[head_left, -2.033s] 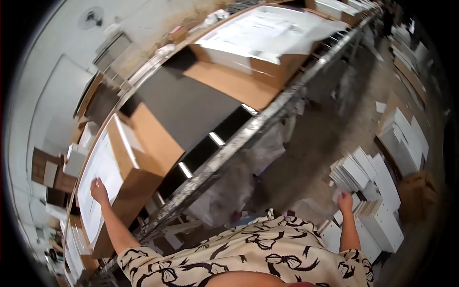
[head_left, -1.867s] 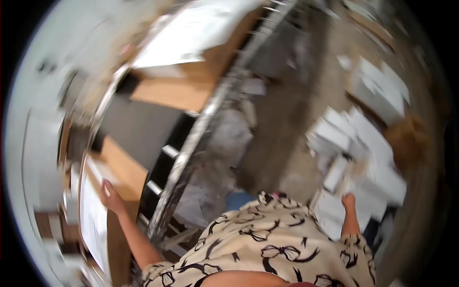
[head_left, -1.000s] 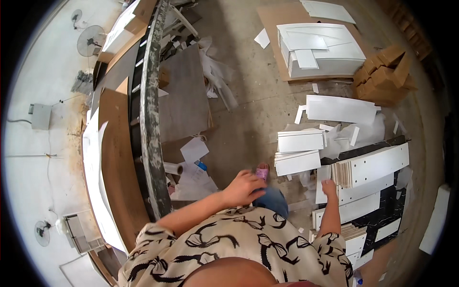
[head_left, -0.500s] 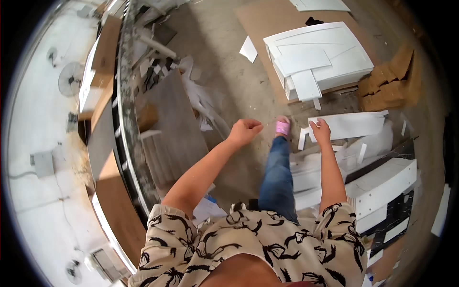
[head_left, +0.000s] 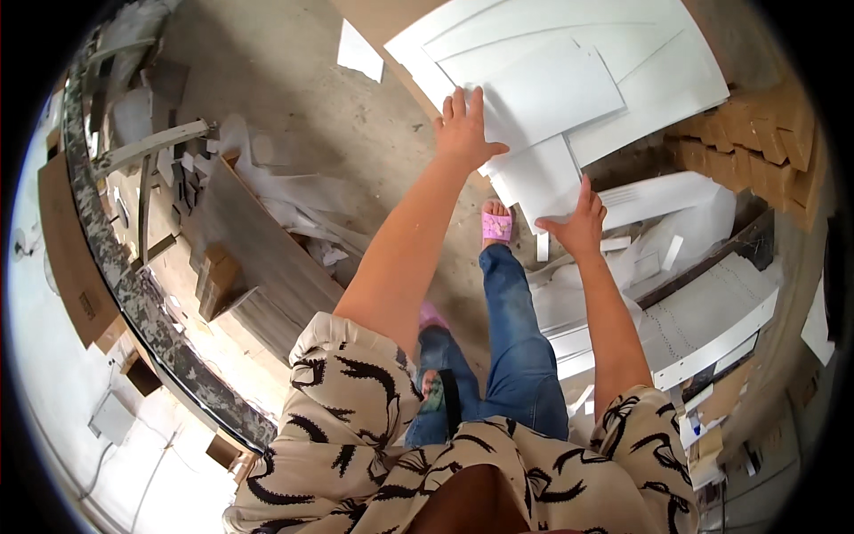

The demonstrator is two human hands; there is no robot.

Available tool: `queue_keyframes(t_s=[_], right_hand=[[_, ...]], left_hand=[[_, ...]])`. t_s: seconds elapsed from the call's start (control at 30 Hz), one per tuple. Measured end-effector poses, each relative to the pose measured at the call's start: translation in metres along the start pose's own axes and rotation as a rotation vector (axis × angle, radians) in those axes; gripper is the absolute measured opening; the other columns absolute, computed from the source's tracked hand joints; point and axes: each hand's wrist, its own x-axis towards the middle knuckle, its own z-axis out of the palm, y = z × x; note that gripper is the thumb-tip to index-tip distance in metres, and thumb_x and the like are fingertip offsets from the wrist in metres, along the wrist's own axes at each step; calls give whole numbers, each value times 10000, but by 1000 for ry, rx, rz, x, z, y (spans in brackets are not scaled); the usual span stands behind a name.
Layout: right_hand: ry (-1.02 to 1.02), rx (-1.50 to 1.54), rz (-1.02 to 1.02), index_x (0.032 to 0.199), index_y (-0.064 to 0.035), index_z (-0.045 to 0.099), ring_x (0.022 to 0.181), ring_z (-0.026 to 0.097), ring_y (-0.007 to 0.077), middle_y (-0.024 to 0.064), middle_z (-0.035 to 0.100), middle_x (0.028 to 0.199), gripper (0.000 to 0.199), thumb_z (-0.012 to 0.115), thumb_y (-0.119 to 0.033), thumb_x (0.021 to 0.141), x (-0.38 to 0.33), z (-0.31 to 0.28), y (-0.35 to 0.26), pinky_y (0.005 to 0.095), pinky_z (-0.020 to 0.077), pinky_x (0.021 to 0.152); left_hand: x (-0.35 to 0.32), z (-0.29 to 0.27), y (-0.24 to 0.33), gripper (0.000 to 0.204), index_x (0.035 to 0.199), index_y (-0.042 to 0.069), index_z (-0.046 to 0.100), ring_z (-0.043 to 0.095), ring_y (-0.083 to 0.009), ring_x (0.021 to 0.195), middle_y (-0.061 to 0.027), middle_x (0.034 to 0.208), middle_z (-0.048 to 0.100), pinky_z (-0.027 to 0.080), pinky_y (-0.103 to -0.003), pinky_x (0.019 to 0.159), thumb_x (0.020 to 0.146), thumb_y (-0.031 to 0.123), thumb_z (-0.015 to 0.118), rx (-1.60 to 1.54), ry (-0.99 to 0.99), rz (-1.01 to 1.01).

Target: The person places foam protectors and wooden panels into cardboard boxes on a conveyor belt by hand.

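Note:
A stack of large white panels [head_left: 663,44] is in front of me, with loose white boards on top. My left hand [head_left: 466,141] is open, its fingers spread over the left edge of a rectangular white board [head_left: 556,93]. Whether the fingertips press on it I cannot tell. A smaller white board [head_left: 539,176] juts toward me over the stack's near edge. Beside its near right corner is my right hand [head_left: 580,222], open, thumb and fingers spread apart. Neither hand has visibly closed on a board.
Brown cardboard pieces [head_left: 769,142] are piled right of the stack. Nearer on the right lie white boards [head_left: 712,325] and crumpled translucent wrapping [head_left: 689,227]. A grey board [head_left: 253,209] leans among scraps on the left, near a long dark rail [head_left: 111,276]. A white offcut [head_left: 359,52] rests on the floor.
I have come closer to the stack. Both hands have moved forward from above the floor to the loose boards on top, and their fingers have spread.

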Motion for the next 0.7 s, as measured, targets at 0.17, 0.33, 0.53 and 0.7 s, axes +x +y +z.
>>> queue_keyframes(t_s=[0.17,0.33,0.53,0.7], right_hand=[[-12,273,213,1248,-84,398,979,520,304,161,532,1090,806,812,-269,581,14,-16,1,391,440,821],[-102,670,424,1071,-33,553,707,568,128,58,623,850,477,761,-208,680,21,-25,15,247,461,652],[-136,569,396,979,4,593,720,534,94,35,608,810,311,650,-248,805,27,-76,51,238,431,619],[-203,591,222,944,23,579,712,463,119,56,591,828,289,577,-252,856,5,-129,-31,279,415,668]], left_hand=[[3,-17,4,1100,1345,87,249,451,-329,1118,-201,1326,321,449,-414,844,475,386,853,-198,-223,-203],[-19,-21,-39,867,1227,13,421,565,-279,977,-153,1141,537,458,-391,831,522,266,858,-729,-427,-396],[-102,-58,-44,450,1162,-9,484,564,-229,1003,-121,1095,576,462,-360,852,763,73,677,-1516,-488,-880],[-194,-90,-43,389,1137,-11,507,576,-210,980,-116,1087,584,485,-345,846,776,32,647,-1931,-239,-860]])
